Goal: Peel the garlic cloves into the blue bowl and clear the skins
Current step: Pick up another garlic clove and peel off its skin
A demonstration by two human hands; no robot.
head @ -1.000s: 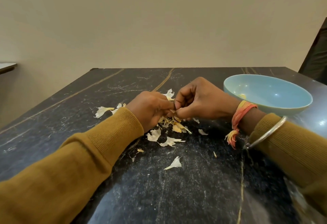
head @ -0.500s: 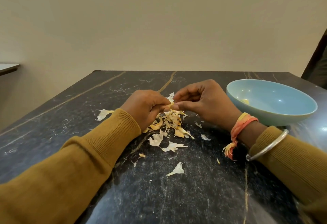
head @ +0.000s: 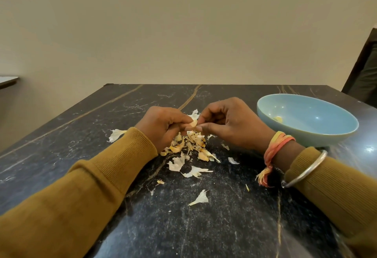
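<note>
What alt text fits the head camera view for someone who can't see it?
The left hand and right hand pinch a garlic clove over a pile of skins on a dark marble table. A blue bowl stands at right, holding one small yellow piece.

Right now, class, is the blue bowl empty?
No, a pale yellowish piece lies inside the blue bowl, near its left wall.

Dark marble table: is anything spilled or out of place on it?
Only papery white and tan garlic skins, strewn across the dark marble table. The light blue bowl stands upright holding one pale piece. Nothing looks damaged.
</note>
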